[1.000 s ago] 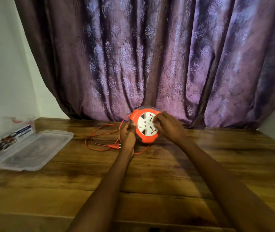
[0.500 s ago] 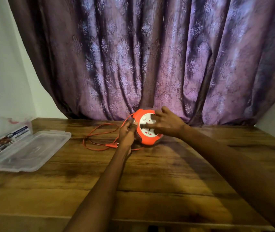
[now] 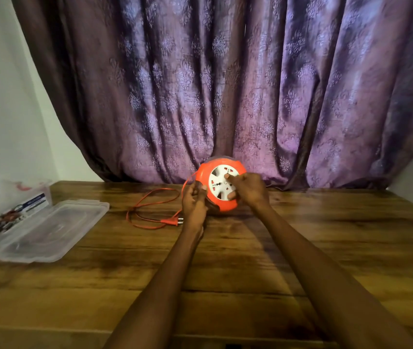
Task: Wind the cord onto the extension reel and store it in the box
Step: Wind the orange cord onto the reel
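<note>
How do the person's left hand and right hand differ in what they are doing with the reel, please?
The left hand grips the orange reel at its left edge, where the cord feeds in; the right hand lies over the white socket face. The left fingers curl round the rim, while the right fingertips press into the face. Both touch the reel, which stands tilted on the table.

Person, two arms: both forearms bare to the frame edge, sleeves unseen. Left hand point(image 3: 194, 203) at 11 o'clock, right hand point(image 3: 250, 189) at 1 o'clock; neither wore rings, watch, or gloves.
</note>
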